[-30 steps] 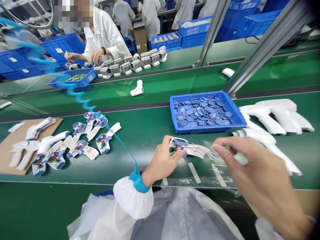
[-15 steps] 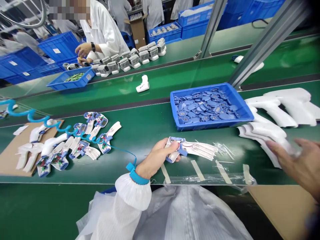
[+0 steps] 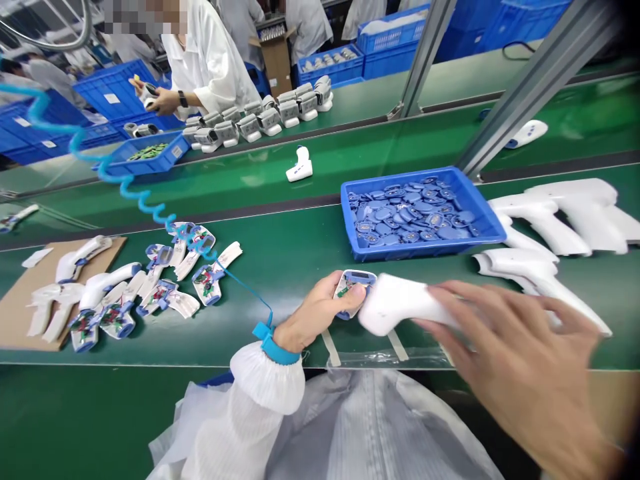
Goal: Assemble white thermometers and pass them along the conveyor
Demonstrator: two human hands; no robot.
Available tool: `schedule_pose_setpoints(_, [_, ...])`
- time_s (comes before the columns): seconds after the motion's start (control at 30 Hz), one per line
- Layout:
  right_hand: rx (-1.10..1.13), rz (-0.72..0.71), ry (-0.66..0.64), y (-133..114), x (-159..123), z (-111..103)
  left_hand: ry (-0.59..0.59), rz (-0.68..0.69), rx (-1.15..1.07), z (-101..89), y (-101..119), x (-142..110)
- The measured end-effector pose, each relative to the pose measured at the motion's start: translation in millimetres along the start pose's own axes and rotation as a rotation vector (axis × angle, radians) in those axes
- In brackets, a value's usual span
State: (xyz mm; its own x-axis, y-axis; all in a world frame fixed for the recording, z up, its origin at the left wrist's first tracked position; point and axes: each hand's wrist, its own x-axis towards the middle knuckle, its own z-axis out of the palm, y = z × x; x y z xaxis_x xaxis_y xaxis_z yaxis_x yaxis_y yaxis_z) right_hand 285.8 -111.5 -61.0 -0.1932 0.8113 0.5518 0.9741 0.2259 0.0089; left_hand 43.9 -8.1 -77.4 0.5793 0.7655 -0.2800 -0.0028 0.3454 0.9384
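Green conveyor belts [image 3: 320, 160] run across the room in long parallel rows, with aluminium frame struts [image 3: 537, 87] rising at upper right. Blue plastic crates [image 3: 117, 93] crowd the upper left, and more blue crates [image 3: 390, 40] stand along the top edge beside a cardboard carton [image 3: 275, 47].

No legible text: I am finding the white label [image 3: 113, 98] on the blue crate [image 3: 100, 110] and the display module [image 3: 356, 280] too small and blurred to read.
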Motion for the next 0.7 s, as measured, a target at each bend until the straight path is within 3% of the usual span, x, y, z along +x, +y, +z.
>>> schedule_pose_setpoints(0.07, [-0.056, -0.110, 0.063, -29.0, 21.6, 7.9, 0.018, 0.034, 0.056, 1.2, -1.9, -0.2])
schedule_pose_setpoints(0.13, [-0.003, -0.135, 0.013, -37.7, 30.9, 20.4, 0.076, 0.072, 0.164, 2.7, -4.4, -1.2])
schedule_pose_setpoints(0.27, [0.484, 0.113, -0.380, -22.7, 32.7, 35.4, 0.111, 0.135, 0.300, 4.3, -5.7, -5.4])
schedule_pose_setpoints(0.33, [0.791, 0.275, -0.488, -20.8, 40.6, 34.7, 0.095, 0.139, 0.345, 4.1, -2.9, -7.4])
schedule_pose_setpoints(0.4, [0.948, 0.388, -0.428, -31.2, 55.3, 34.4, 0.106, 0.141, 0.383, 3.8, 1.2, -8.4])
schedule_pose_setpoints(0.5, [0.819, 0.452, -0.262, -61.8, 78.7, 43.4, 0.101, 0.122, 0.457, 5.1, 4.9, -8.7])
schedule_pose_setpoints(0.6, [0.585, 0.406, -0.171, -86.6, 91.1, 56.9, 0.046, 0.170, 0.702, 9.1, 2.9, -9.4])
schedule_pose_setpoints(0.7, [0.516, 0.333, -0.045, -92.0, 95.1, 59.5, 0.114, 0.276, 0.916, 10.9, 2.0, -11.8])
